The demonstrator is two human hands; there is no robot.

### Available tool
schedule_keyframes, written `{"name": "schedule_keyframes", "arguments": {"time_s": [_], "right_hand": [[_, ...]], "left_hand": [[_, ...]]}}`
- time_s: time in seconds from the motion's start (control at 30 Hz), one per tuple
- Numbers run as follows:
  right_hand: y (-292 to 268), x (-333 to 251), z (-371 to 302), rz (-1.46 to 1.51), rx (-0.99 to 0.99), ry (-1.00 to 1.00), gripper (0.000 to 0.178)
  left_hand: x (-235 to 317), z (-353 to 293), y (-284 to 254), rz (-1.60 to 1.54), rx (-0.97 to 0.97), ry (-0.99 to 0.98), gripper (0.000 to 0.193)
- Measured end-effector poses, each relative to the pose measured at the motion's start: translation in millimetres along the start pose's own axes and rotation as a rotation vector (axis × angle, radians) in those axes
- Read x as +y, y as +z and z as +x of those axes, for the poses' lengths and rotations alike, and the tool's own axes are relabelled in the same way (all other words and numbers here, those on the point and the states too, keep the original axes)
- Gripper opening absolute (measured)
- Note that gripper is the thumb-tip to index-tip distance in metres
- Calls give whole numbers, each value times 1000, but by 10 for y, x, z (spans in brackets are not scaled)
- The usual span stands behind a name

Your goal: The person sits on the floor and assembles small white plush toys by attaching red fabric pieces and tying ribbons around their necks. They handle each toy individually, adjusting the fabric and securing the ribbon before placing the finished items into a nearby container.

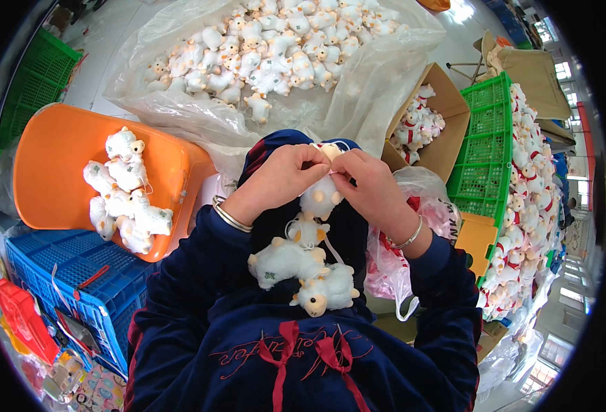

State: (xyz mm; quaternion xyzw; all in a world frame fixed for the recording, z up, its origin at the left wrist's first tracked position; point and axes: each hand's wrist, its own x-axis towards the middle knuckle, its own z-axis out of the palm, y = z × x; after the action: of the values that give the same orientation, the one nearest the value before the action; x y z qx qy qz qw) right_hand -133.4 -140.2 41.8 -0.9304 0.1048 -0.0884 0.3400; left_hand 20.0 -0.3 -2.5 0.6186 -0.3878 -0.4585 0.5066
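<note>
Both my hands meet in front of me on one small white plush sheep (321,198). My left hand (280,177) grips its top from the left, and my right hand (368,187) pinches it from the right. Below them, three more white plush sheep (301,269) lie in my lap on my dark blue clothing. A silver bangle sits on each wrist.
An orange plastic seat (49,165) at my left holds several plush sheep (126,192). A clear plastic sheet (358,89) ahead carries a large heap of them. A cardboard box (447,110), a green crate (485,158) and a blue crate (63,268) surround me.
</note>
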Motion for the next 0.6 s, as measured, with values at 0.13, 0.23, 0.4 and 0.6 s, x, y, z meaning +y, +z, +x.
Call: {"name": "schedule_keyframes", "arguments": {"time_s": [0.13,0.23,0.4,0.6], "right_hand": [[115,-40,-39,-18,114,29,9],[187,-21,-92,-6,181,15,12],[381,180,-220,-2,337,-129,19],[431,314,-253,9,362,-245,24]], "left_hand": [[-137,-12,42,-64,51,37,15],[-127,-47,78,-123,92,61,15],[-131,-103,88,-67,55,101,14],[-8,-123,77,116,114,86,16]]}}
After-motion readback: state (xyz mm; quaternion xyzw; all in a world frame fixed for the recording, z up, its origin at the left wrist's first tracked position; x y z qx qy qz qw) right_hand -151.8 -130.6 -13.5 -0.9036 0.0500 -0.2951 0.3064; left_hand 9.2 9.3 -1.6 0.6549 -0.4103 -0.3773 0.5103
